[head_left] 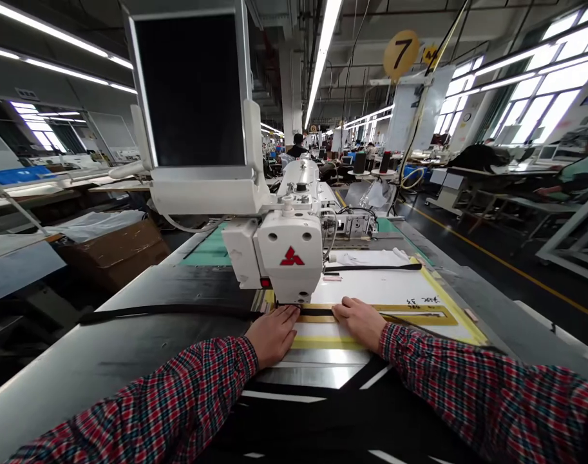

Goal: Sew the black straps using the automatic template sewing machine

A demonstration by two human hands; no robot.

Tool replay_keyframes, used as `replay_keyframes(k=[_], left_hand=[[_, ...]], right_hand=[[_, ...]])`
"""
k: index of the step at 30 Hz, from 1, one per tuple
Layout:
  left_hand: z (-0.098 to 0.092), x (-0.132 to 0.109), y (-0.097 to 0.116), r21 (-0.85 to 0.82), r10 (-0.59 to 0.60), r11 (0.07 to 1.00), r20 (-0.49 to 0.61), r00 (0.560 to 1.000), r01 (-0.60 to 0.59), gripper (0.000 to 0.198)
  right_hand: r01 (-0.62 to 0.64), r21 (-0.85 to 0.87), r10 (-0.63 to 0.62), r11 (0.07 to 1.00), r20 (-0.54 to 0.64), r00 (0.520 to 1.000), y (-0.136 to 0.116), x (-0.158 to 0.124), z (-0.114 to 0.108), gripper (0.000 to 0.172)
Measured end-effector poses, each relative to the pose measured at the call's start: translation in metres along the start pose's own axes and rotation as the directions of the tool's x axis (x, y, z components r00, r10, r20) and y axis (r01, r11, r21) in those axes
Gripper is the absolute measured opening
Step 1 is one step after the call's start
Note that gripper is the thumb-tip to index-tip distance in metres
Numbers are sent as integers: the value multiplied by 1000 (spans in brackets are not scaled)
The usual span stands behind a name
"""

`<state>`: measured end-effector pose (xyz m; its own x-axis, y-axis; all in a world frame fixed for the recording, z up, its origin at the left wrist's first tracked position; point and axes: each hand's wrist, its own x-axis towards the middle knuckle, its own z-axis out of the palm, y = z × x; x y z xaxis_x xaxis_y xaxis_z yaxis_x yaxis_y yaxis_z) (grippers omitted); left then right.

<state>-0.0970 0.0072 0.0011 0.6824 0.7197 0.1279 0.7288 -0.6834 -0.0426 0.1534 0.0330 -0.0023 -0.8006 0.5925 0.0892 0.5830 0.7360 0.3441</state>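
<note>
A long black fabric strip [172, 312] runs across the table and under the white sewing machine head [290, 254]. My left hand [273, 335] lies palm down just below that head, its fingers stretched out over the strip and their tips close to the needle area. To the right, my right hand [361, 322] has its bent fingers closed at the strip, over a white template sheet [371, 290] with yellow tape edges. The needle itself is hidden. Black cloth [294, 425] with white stripes lies in front of me, below both hands.
A dark-screened monitor [190, 90] stands left of the machine head. Another black strip [375, 267] lies across the template's far part, beside white cloth [371, 257]. A brown cardboard box [117, 251] sits left of the table. A person [581, 167] is at the far right.
</note>
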Motion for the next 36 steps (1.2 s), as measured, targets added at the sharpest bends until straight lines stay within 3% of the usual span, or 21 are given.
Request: replay_keyframes(k=[14, 24, 36], left_hand=[[0, -1, -1, -31, 0, 1000, 0, 1000, 0, 43], [-1, 0, -1, -42, -8, 999, 17, 1000, 8, 43], [2, -1, -1, -17, -3, 1000, -7, 1000, 3, 43]], right_hand=[[29, 50, -23, 998, -112, 993, 10, -13, 11, 21], [53, 48, -51, 997, -28, 998, 11, -14, 6, 16], [51, 80, -43, 996, -101, 994, 12, -15, 11, 23]])
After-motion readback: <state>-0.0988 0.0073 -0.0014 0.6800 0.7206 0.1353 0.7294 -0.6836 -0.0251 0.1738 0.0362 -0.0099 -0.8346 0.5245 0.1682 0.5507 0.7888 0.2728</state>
